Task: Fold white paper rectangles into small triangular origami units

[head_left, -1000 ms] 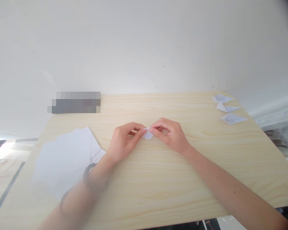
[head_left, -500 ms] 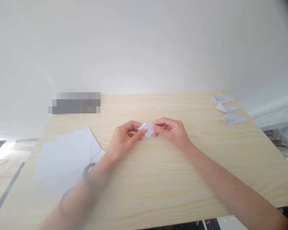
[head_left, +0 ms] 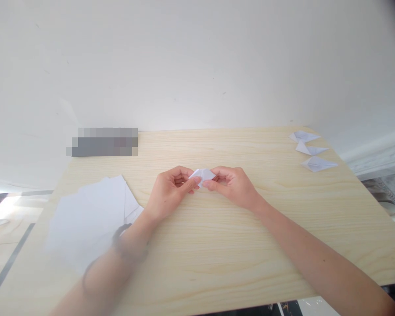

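A small folded piece of white paper (head_left: 203,174) is held just above the middle of the light wooden table (head_left: 217,245). My left hand (head_left: 171,191) pinches its left side between thumb and fingers. My right hand (head_left: 232,184) pinches its right side, fingers curled round it. Both hands meet at the paper. A dark band sits on my left wrist.
A loose stack of white paper sheets (head_left: 88,215) lies at the table's left. Three folded white paper shapes (head_left: 311,151) lie in a row at the far right corner. A white wall stands behind the table. A blurred grey patch (head_left: 103,142) sits at the back left.
The folded paper has been lifted slightly off the table and turned between my fingers. Its flaps now spread wider. Both hands stay at the same spot.
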`<state>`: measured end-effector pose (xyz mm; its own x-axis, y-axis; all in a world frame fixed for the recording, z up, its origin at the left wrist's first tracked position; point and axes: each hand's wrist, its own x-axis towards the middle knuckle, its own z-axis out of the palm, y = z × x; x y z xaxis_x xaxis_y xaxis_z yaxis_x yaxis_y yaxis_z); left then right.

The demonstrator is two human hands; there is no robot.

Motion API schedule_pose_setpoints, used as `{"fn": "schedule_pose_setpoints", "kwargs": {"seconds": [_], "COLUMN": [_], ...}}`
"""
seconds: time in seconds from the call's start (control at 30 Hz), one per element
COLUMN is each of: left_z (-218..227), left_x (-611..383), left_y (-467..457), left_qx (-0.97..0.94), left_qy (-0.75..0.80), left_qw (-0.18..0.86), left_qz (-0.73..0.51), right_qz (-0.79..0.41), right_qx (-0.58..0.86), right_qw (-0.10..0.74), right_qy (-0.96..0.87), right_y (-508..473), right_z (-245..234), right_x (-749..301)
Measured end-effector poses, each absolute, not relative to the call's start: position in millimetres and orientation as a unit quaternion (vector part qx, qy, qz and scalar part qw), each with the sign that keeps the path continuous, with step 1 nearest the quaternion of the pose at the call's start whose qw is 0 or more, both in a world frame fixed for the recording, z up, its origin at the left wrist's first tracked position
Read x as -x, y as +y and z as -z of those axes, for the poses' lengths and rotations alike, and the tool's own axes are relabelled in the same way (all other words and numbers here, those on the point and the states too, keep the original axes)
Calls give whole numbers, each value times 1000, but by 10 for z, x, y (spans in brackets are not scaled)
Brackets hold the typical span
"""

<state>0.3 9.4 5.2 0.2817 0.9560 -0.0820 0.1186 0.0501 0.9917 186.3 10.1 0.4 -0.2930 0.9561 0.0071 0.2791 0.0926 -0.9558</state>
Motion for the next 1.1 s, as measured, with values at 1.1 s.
{"fn": "schedule_pose_setpoints", "kwargs": {"seconds": [1.1], "left_z": [-35], "left_x": [-4], "left_y": [101], "left_qx": [-607], "left_qy": [483], "left_qw": [512], "left_qz": [-368], "right_qz": [-460], "right_qx": [458], "right_qw": [378], "right_qy": [-660], "right_y": [119], "right_z": [50], "right_x": [-1876]}}
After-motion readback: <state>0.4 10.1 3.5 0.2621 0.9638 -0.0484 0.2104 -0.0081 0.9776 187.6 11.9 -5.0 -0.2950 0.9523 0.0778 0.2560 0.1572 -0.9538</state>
